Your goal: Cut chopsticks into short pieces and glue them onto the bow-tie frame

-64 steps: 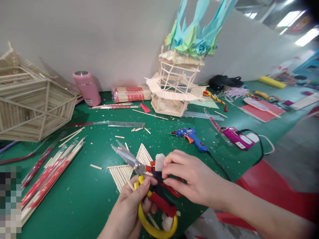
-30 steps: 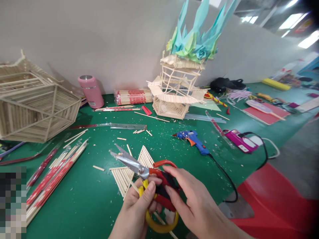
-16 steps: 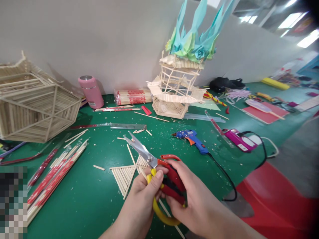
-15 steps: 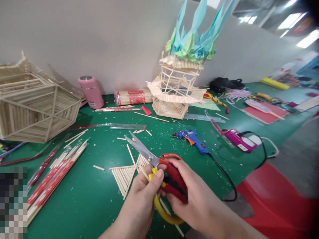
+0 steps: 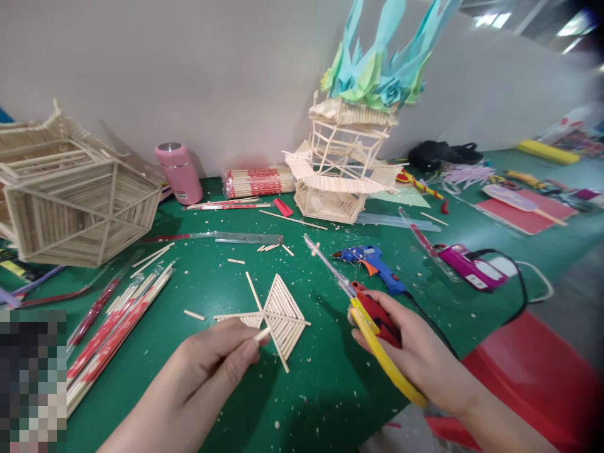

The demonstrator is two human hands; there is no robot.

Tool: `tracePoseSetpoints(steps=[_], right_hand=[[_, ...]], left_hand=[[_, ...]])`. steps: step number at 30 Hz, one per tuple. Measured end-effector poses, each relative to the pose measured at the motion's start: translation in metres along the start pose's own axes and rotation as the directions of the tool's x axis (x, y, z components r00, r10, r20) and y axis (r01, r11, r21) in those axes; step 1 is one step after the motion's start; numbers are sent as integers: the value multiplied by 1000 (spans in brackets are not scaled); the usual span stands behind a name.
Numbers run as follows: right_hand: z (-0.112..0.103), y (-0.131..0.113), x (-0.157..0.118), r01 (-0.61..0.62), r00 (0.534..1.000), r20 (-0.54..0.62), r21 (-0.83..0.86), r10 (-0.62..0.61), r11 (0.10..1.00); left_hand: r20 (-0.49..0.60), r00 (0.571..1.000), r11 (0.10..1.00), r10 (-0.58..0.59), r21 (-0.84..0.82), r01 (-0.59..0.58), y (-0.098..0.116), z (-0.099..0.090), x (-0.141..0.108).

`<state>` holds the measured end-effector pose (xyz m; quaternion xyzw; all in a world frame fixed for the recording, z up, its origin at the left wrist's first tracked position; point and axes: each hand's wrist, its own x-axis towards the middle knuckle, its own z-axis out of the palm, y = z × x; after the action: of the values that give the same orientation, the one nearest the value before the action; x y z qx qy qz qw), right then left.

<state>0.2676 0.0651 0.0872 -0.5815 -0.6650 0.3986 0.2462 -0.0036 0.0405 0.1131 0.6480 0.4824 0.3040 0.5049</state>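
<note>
My left hand (image 5: 214,368) pinches a short wooden stick (image 5: 263,335) between thumb and fingers. The stick is over the near left part of a flat frame of wooden sticks (image 5: 283,314), shaped like spokes with some sections filled in, which lies on the green table. To the right, my right hand (image 5: 401,333) grips scissors (image 5: 368,314) with red and yellow handles. Their blades are seen edge-on and point away to the upper left, with a small wood chip near the tip. The blue glue gun (image 5: 370,261) lies just beyond the scissors.
A stick-built tower (image 5: 337,182) topped with folded paper stands behind, and a large stick structure (image 5: 85,207) at left. Around are a pink bottle (image 5: 179,173), wrapped stick bundles (image 5: 259,182), bagged sticks (image 5: 123,336), a magenta box (image 5: 472,267) and a red chair (image 5: 542,377).
My hands have moved apart. The left went left with the short stick, and the right went right with the scissors. The stick frame now shows more fully between them.
</note>
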Motion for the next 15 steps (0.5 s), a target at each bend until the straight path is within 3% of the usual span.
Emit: tracePoseSetpoints(steps=[2,6,9,15], right_hand=[[0,8,3,21,995,-91,-222,-42,975],[4,32,6,-38,974,-213,-491,-78,870],[7,46,6,-70,972,-225,-541,-64,838],[7,58,6,-54,966,-224,-667,-131,743]], left_hand=[[-52,989,926,139,360,-111,-12,-3,-4],[-62,931,565,360,808,-164,-40,6,-10],[-44,908,375,417,918,-127,-54,16,-12],[-46,912,321,407,942,-96,-67,26,-9]])
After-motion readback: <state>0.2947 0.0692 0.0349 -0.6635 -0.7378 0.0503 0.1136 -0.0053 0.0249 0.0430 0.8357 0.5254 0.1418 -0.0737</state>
